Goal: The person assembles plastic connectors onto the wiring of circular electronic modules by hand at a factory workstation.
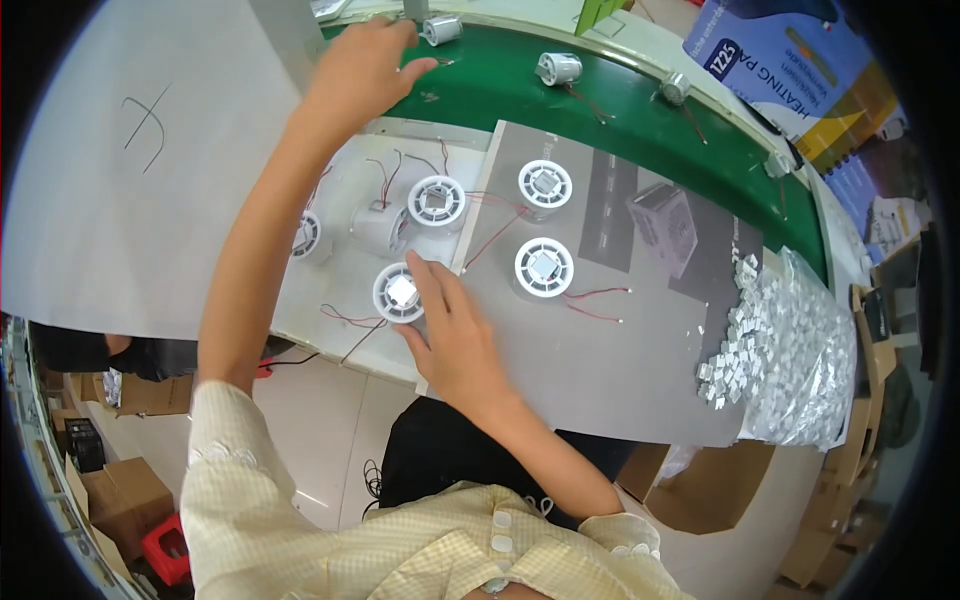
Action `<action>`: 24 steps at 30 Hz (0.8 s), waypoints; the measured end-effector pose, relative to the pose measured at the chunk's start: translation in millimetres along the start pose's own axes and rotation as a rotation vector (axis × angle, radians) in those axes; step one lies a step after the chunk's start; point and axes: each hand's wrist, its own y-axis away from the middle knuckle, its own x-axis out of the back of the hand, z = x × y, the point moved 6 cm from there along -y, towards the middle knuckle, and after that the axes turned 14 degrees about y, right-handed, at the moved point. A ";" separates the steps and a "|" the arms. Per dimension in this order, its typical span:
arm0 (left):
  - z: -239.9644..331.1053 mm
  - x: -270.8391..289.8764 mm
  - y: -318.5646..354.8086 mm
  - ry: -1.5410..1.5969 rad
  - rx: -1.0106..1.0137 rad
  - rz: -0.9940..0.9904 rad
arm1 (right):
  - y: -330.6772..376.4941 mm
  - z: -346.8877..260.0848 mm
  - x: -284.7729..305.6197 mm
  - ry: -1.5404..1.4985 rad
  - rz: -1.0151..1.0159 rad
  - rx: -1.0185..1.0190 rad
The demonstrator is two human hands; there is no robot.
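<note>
My left hand (365, 70) reaches over the green conveyor belt (490, 75), thumb and fingers apart. Its fingertips are close to a small white cylindrical part (442, 30) on the belt; I cannot tell if they touch it. At the near edge of the worktop, my right hand (460, 345) has its fingers and thumb around the side of a white round housing (400, 292). A pale square pad sits in that housing's spoked top, and thin red and black wires trail from it. Another round housing (437, 202) stands upright just beyond, beside one lying on its side (380, 228).
Two more upright housings (545, 184) with red wires stand on the grey board (600, 370). Further right are a clear plastic bag (805, 350) and a heap of small white squares (740, 345). More cylinders (560, 69) lie along the belt. A blue-yellow package (780, 70) is at far right.
</note>
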 end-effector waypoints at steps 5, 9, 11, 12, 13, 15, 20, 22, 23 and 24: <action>-81.0 -146.6 -15.4 -0.279 0.152 -0.218 | 15.2 8.9 30.9 -0.107 -0.109 -0.139; -171.5 -179.4 -16.2 -0.511 0.427 -0.364 | 30.7 17.1 64.0 -0.072 -0.029 -0.072; -170.3 -185.9 -26.2 -0.422 0.451 -0.363 | 34.9 32.0 82.2 -0.073 -0.004 -0.153; -171.1 -184.6 -28.8 -0.355 0.490 -0.362 | 36.4 36.3 88.7 -0.071 -0.003 -0.160; -170.3 -179.4 -27.8 -0.340 0.460 -0.367 | 37.7 38.4 93.7 -0.067 0.020 -0.166; -172.5 -168.1 -30.7 -0.258 0.378 -0.357 | 42.1 42.3 101.5 -0.073 0.044 -0.172; -120.3 -72.3 -47.8 0.141 0.270 -0.060 | 51.0 50.1 118.0 -0.151 0.073 -0.156; -68.8 -43.5 -36.6 0.704 0.481 -0.145 | 58.4 59.1 128.0 -0.171 0.087 -0.191; -32.7 -32.1 -22.7 1.039 0.604 -0.277 | 61.7 62.2 131.8 -0.192 0.103 -0.216; -14.0 -18.5 -9.7 1.140 0.613 -0.363 | 63.7 60.5 133.3 -0.203 0.100 -0.206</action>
